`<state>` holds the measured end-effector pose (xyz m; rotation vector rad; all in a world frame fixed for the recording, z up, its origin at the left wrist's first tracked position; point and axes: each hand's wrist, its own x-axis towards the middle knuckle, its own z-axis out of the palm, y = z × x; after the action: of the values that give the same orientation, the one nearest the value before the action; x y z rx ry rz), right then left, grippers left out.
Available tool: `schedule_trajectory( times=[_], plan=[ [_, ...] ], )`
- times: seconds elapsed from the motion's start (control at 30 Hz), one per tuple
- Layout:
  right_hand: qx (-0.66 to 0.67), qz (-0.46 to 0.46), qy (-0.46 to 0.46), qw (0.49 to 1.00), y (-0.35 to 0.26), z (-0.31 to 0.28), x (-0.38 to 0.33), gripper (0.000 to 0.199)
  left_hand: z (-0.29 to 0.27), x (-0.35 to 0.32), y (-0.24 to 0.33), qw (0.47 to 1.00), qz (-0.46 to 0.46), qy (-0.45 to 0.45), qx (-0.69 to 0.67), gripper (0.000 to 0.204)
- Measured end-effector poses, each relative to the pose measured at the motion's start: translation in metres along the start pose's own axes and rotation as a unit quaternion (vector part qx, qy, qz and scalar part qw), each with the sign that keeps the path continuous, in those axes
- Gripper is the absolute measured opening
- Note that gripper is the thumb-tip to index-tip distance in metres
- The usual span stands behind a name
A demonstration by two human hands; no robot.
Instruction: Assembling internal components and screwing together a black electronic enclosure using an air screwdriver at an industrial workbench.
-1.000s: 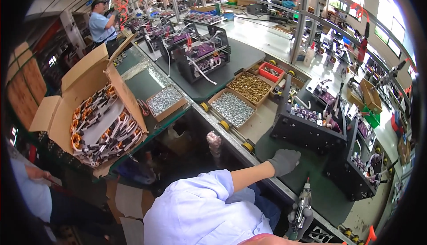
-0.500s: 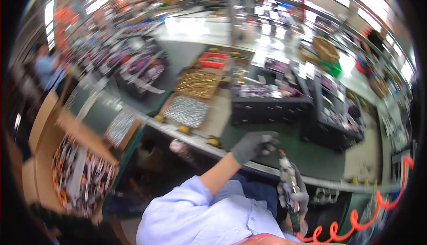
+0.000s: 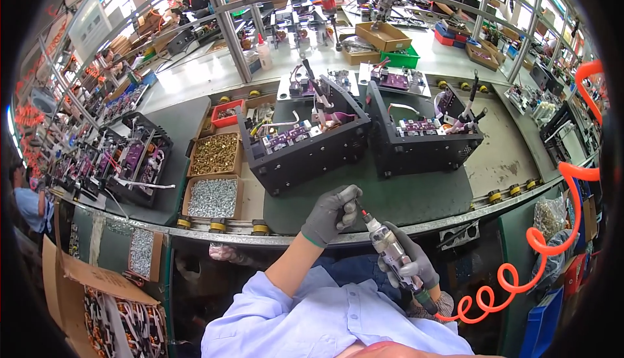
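Observation:
In my right hand, in a grey work glove, is an air screwdriver, gripped around its silver body. Its bit points up and to the left, and an orange coiled hose leads off its lower end. My left hand, also gloved in grey, is closed, with fingertips pressed together just left of the bit tip. Whatever it pinches is too small to make out. Beyond my hands, on the green work surface, stand a black metal housing and a second black housing, both holding purple circuit boards and loose cables.
Left of the housings sit a box of brass-coloured screws, a box of silver screws and a red tray. More open units stand farther left. A cardboard carton of parts is at lower left. Other people work across the line.
My view has swung to the right and sharpened, so the housings appear farther left. The left hand's fingers look more tightly closed. The screwdriver now leans more to the left.

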<state>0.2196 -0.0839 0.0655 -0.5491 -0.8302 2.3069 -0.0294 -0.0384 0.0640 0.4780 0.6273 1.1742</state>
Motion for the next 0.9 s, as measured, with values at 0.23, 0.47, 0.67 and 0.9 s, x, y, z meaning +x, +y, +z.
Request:
schedule_trajectory(
  times=[0.23,0.47,0.67,0.9],
  plan=[
    [-0.068,-0.027,0.052,0.996,-0.013,-0.002,-0.014,0.117,0.035,0.01,0.0,0.988,-0.001,0.045,0.146,0.021],
    [-0.128,-0.092,0.124,0.98,-0.027,-0.003,-0.024,0.113,0.057,0.04,-0.015,0.964,-0.01,0.079,0.254,0.029],
    [-0.074,-0.207,0.188,0.957,-0.04,-0.014,-0.017,0.107,0.079,0.102,-0.001,0.573,0.549,0.103,0.6,0.024],
    [-0.102,-0.181,0.168,0.964,-0.049,-0.017,0.0,0.107,0.093,0.163,0.028,0.403,0.461,0.039,0.79,0.052]
  ],
)
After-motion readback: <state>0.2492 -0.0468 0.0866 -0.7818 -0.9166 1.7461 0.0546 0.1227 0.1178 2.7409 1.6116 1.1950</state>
